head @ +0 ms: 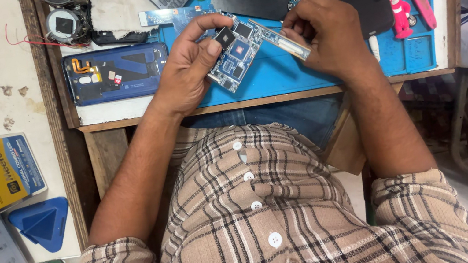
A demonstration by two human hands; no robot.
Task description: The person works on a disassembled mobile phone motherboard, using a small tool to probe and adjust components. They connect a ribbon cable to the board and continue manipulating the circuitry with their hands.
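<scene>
Clearly the left hand (pixel 190 67) pinches the circuit board (pixel 235 57); the right hand (pixel 327 34) grips its metal strip (pixel 289 43). Best keep the board steady and lever gently

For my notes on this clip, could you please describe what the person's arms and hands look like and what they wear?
Both the left hand and right hand are bare, without gloves. The forearms are uncovered; beige plaid shirt sleeves with dark and white lines are rolled up to the elbows. No wristwatch shows.
</scene>
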